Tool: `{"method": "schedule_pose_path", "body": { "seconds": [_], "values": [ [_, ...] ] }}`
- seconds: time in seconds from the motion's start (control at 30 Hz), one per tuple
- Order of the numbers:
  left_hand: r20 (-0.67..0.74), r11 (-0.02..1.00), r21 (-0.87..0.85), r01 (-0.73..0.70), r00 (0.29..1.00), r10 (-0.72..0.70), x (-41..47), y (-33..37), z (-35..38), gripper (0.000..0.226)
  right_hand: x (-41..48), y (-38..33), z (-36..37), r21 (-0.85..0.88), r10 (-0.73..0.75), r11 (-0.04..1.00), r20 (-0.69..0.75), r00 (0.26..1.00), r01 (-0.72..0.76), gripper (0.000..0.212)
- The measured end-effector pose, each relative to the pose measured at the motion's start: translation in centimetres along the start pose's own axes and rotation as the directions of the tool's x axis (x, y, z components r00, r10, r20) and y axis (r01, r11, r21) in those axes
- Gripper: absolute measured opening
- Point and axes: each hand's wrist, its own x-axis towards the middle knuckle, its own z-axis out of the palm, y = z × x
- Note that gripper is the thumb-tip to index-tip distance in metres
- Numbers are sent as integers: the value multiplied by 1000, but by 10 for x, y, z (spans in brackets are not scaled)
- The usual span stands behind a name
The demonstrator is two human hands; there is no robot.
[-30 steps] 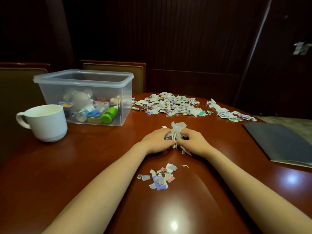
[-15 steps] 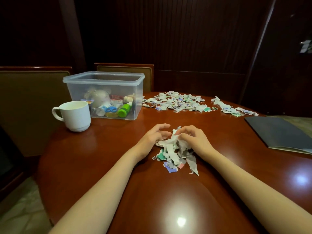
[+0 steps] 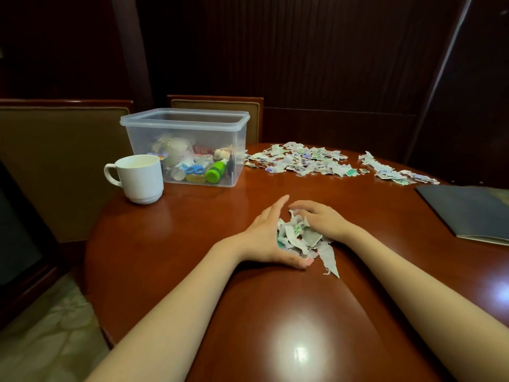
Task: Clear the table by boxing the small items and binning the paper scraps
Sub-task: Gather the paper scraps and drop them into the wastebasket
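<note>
**A:** Where's the paper she's working on?

**B:** The scrap heap point(image 3: 300, 238) sits near the middle of the table point(image 3: 170, 244), squeezed between both hands. The left hand point(image 3: 264, 238) stands on edge at the heap's 9 o'clock side, fingers fairly straight, walling it in. The right hand point(image 3: 322, 221) is at 2 o'clock, with fingers bent over the top of the heap.

**A:** How will it handle?

**B:** Probably almost weightless, limp and loose. The torn bits won't hold together, and one long scrap already trails out toward 5 o'clock. I'd squeeze from both sides and scoop under the bottom. A pinch from above would likely shed pieces on the polished wood.

**A:** Is there more paper?

**B:** Yes. There's a wide scatter of far scraps point(image 3: 300, 161) at 12 to 1 o'clock and a thinner strip of scraps point(image 3: 394, 172) at 2 o'clock. Both are well apart from the hands.

**A:** What about containers?

**B:** A clear plastic box point(image 3: 187, 119) stands at 10 o'clock with no lid on it. The small items point(image 3: 192, 168) cover its floor, among them a green bottle point(image 3: 216, 170) and something with blue loops. The rest is too jumbled to name. A white mug point(image 3: 140, 177) stands just beside the box at 9 o'clock, and I can't tell what's in it. I can't see a bin anywhere.

**A:** Anything else?

**B:** A dark folder point(image 3: 468, 210) lies flat at 3 o'clock.
</note>
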Motion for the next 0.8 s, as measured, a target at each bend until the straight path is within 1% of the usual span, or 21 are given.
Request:
{"method": "schedule_pose_path", "body": {
  "seconds": [0.07,0.13,0.17,0.2,0.3,0.33,0.37,0.43,0.5,0.57,0.63,0.7,0.77,0.8],
  "values": [
    [25,997,-69,44,999,-43,-1,-1,-9,119,-10,-5,-3,176,-29,984,-10,1000,31,33],
    [110,981,-165,99,991,-82,-6,-7,-27,105,-21,-10,-6,336,-39,941,6,999,35,30],
    [163,973,-199,120,983,-88,-10,-11,-38,99,-24,-11,-7,387,-50,921,7,999,44,28],
    [212,969,-204,137,973,-93,-15,-18,-47,97,-25,-12,-8,419,-63,906,4,998,55,25],
    [303,985,-84,153,945,-121,-25,-32,-64,98,-26,-12,-9,466,-82,884,48,995,50,24],
    [316,986,-56,155,940,-130,-26,-35,-65,98,-27,-13,-9,469,-86,883,82,993,38,28],
    [322,987,-32,157,937,-138,-26,-35,-66,99,-27,-14,-9,465,-93,885,118,989,27,36],
    [311,986,7,167,937,-161,-23,-33,-63,98,-28,-15,-10,447,-117,894,208,971,11,65],
    [246,982,12,187,951,-184,-19,-31,-57,93,-29,-17,-9,399,-132,917,290,948,6,85],
    [153,982,27,186,970,-188,-14,-31,-50,89,-31,-20,-6,317,-134,948,323,937,26,93],
    [97,984,70,162,981,-169,-10,-31,-43,87,-31,-24,1,189,-133,979,282,950,81,92],
    [73,983,123,135,987,-145,-6,-30,-38,85,-31,-27,9,84,-141,988,188,972,128,85],
    [55,981,149,121,990,-130,-5,-29,-35,82,-30,-31,15,105,-150,985,102,983,140,75],
    [50,983,133,126,990,-134,-5,-28,-35,81,-30,-32,17,130,-158,980,61,986,149,68]
  ]
}}
